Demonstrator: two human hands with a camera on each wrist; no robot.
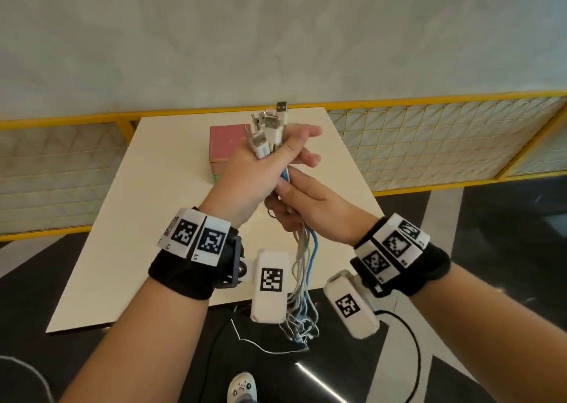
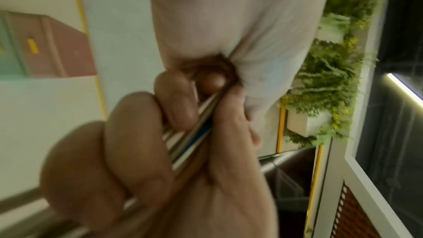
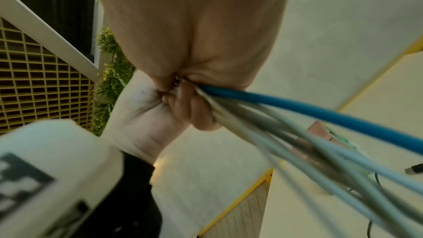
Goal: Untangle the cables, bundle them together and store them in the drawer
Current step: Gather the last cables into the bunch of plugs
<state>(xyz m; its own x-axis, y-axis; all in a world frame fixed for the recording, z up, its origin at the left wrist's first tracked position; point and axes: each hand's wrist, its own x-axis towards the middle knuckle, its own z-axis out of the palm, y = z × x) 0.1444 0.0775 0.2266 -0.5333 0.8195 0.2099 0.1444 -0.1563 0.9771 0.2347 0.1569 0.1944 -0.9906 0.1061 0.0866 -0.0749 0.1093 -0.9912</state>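
Note:
A bundle of white, grey and blue cables is held upright above the cream table. My left hand grips the bundle just under its white USB plugs, which stick up past the fingers. Directly below, my right hand grips the same bundle, and the loose ends hang down to a tangle near the table's front edge. In the left wrist view my fingers curl round the cables. The right wrist view shows the cables fanning out of my fist. A pink and green drawer box stands on the table behind the hands.
A yellow-framed mesh fence runs behind the table. On the dark floor lie a thin white cord and a black cord. A shoe shows at the bottom. Green plants stand to one side.

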